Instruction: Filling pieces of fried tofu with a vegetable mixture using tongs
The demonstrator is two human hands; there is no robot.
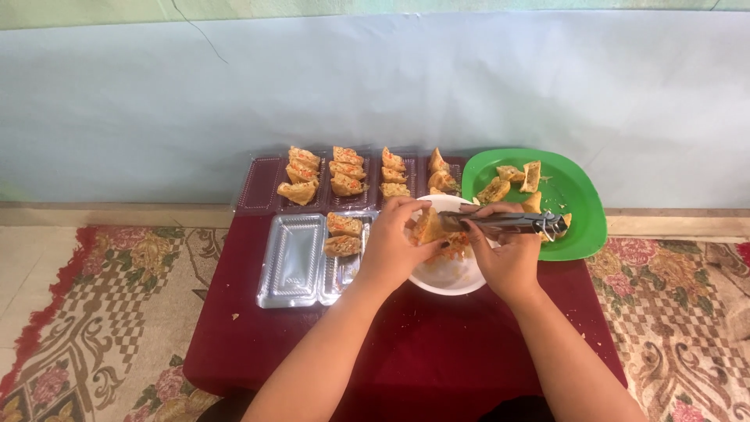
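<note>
Room: pale blue wall behind, patterned rug on the floor, and a low bench with a dark red cloth on top.

Left hand: the left hand is curled around a fried tofu pocket, pinching it so the open side faces the other hand. It sits right over the white bowl, so bits that drop would land in there.

Right hand: the right hand is closed on metal tongs. The tongs lie sideways, with their tips at the pocket's opening.

Filling: orange and white shreds sit in the bowl, just under the pocket (mostly hidden by the hands).

Green plate: the green plate on the right holds a few plain fried pieces, close to the tongs hand for easy reach.

Back trays: clear plastic trays near the wall hold stuffed pieces in neat rows, filling side up.

Front trays: one clear tray has two stuffed pieces; the tray beside it has nothing in it. Both are just left of the bowl.
</note>
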